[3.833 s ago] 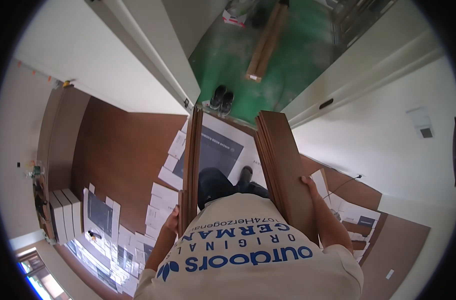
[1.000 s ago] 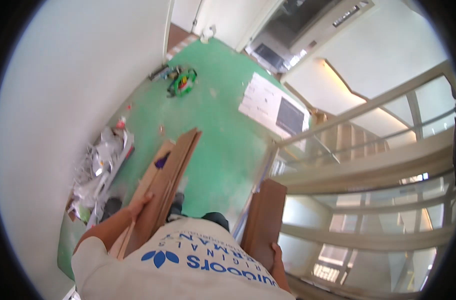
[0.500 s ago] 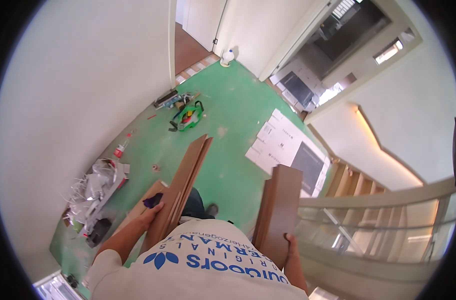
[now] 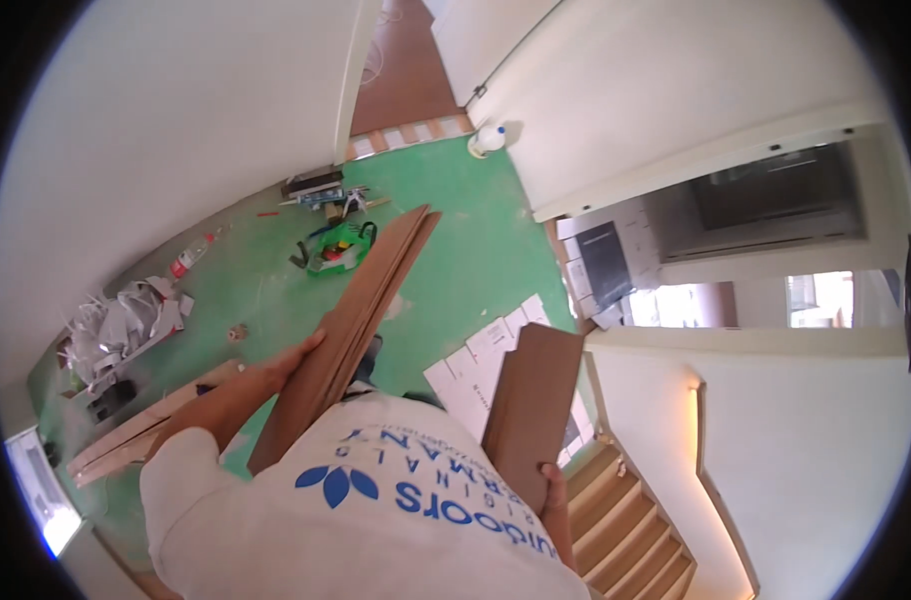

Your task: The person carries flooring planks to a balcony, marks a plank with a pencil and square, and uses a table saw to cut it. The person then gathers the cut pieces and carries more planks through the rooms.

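Note:
Under my left arm I carry a stack of brown wooden floorboards (image 4: 346,320), long and slanting up and away from me. My left hand (image 4: 298,362) is closed round their outer edge. On the other side a second bundle of brown floorboards (image 4: 538,395) stands tilted against my body, shorter in view. My right hand (image 4: 553,487) grips its outer face near the lower end, the thumb showing on the board. The inner fingers of both hands are hidden behind the boards.
Green floor covering (image 4: 456,240) spreads ahead. Left lie a green tool bag (image 4: 341,248), loose tools (image 4: 321,190), a plastic bottle (image 4: 191,257), a pile of wrappings (image 4: 126,325) and more boards (image 4: 116,440). A white jug (image 4: 486,141) stands by the doorway. Wooden stairs (image 4: 626,530) descend at right, beside flattened cardboard (image 4: 476,365).
My view has turned to the right and I have moved forward. Both board bundles stay in my hands. The staircase shows more fully, and the railing has left the view.

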### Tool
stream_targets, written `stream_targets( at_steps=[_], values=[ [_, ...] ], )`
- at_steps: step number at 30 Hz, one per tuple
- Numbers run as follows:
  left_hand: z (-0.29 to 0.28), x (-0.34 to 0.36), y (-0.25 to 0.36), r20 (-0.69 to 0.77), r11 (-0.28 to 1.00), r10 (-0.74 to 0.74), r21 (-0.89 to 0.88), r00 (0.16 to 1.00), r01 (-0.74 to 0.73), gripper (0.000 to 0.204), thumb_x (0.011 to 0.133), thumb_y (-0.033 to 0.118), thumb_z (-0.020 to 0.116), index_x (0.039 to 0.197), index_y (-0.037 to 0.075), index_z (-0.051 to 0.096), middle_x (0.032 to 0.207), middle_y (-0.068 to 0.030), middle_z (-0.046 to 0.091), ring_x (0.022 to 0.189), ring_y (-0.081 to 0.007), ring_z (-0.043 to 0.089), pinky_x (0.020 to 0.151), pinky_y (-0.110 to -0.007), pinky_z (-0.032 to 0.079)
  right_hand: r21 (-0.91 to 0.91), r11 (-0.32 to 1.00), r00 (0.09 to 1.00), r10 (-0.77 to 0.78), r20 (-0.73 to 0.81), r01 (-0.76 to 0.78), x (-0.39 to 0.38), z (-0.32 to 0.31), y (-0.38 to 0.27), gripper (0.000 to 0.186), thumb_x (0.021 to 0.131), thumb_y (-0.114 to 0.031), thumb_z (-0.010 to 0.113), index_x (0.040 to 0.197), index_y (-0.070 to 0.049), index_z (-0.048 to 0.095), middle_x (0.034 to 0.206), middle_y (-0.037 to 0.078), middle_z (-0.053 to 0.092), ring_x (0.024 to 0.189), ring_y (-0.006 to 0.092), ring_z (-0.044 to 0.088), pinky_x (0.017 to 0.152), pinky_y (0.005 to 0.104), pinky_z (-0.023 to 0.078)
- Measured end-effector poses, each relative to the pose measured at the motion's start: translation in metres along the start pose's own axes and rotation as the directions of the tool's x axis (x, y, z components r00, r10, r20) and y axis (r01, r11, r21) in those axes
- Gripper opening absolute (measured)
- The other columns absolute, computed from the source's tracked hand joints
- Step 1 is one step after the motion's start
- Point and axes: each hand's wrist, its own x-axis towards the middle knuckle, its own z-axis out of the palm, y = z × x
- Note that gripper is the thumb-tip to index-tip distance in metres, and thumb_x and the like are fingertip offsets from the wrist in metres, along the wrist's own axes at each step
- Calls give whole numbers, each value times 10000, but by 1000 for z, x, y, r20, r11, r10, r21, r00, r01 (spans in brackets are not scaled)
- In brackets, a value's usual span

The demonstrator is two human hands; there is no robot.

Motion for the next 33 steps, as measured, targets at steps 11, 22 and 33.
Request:
stream_targets(
  at_steps=[11,22,33],
  values=[
    [151,198,227,-15,959,283,11,959,-282,840,874,672,627,1410,32,526,1326,-181,628,1177,-279,630,1063,-401,469,-186,962,932,-130,339,202,270,74,-359,916,610,-309,735,1423,2,452,1311,180,588,1188,342,580,1007,420,499],
    [228,274,446,-295,858,471,-65,831,-509,796,903,648,610,1402,32,536,1329,-191,626,1184,-283,628,1030,-422,494,-545,833,865,203,458,93,462,379,-650,858,652,-334,758,1398,0,497,1288,180,618,1155,317,615,986,380,519],
    [266,247,771,-229,713,579,-324,783,-622,837,886,754,513,1315,42,617,1157,-188,702,1001,-321,698,900,-465,563,-544,827,841,186,508,146,599,698,-802,925,668,-350,746,1464,-1,431,1411,181,537,1299,317,521,1081,410,444]
  ],
)
